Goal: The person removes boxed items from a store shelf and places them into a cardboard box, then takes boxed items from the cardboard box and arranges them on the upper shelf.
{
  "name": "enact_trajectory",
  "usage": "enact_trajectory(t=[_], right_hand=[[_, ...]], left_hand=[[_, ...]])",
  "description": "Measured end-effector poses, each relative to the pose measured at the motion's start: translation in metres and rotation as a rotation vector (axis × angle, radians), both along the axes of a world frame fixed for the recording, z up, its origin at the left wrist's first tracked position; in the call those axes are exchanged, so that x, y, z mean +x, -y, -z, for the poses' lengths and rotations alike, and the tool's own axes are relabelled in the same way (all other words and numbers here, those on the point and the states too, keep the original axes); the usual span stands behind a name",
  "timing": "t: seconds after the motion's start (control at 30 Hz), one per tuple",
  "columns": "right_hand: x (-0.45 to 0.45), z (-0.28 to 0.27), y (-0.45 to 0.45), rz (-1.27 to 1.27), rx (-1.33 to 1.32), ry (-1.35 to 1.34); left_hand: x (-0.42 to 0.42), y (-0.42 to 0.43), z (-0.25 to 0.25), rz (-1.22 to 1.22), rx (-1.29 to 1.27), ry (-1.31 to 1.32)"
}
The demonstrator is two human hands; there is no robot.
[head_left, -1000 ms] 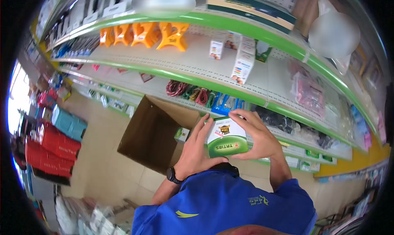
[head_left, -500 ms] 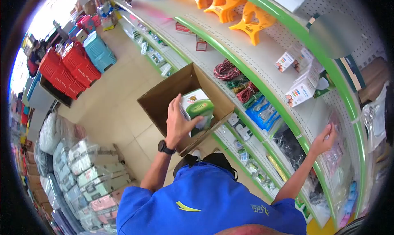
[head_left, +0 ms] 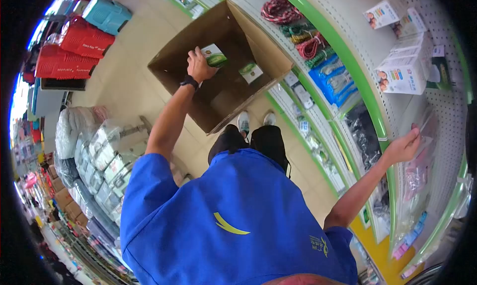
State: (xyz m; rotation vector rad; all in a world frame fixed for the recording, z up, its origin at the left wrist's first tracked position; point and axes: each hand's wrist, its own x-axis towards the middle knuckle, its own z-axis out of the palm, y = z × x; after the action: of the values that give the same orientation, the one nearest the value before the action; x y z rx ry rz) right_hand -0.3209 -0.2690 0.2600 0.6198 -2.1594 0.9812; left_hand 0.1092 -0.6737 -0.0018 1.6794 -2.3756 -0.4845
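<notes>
Green-and-white box (head_left: 216, 56) inside the cardboard carton (head_left: 266, 48); the left hand (head_left: 199, 66), arm straight across the carton's left edge, bends its fingers over it. A second box (head_left: 251, 73) lies near the right wall. Right hand (head_left: 403, 146) beyond the shelf (head_left: 370, 97) edge, fingers curled; pinching cannot be told.

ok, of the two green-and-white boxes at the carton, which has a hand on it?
The box on the picture's left, gripped by the left hand. The other box, right of it inside the carton, is untouched.
</notes>
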Motion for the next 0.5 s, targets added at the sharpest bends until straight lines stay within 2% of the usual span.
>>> enact_trajectory(t=[0.1,0.17,0.33,0.4,0.47,0.5], right_hand=[[0.005,-0.002,0.004,0.015,0.025,0.004],[0.006,-0.002,0.006,0.055,0.061,0.009],[0.002,0.0,0.008,0.099,0.112,-0.044],[-0.005,0.006,0.004,0.062,0.121,-0.104],[-0.005,0.005,0.006,0.031,0.12,-0.104],[-0.004,0.004,0.006,0.017,0.116,-0.104]], left_hand=[[-0.009,0.025,0.051,-0.027,0.222,0.139],[-0.02,0.036,0.073,-0.161,0.394,0.219],[-0.039,0.05,0.16,-0.228,0.451,0.328],[-0.051,0.054,0.186,-0.228,0.486,0.248],[-0.06,0.041,0.178,-0.221,0.468,0.108],[-0.062,0.039,0.179,-0.21,0.477,0.137]])
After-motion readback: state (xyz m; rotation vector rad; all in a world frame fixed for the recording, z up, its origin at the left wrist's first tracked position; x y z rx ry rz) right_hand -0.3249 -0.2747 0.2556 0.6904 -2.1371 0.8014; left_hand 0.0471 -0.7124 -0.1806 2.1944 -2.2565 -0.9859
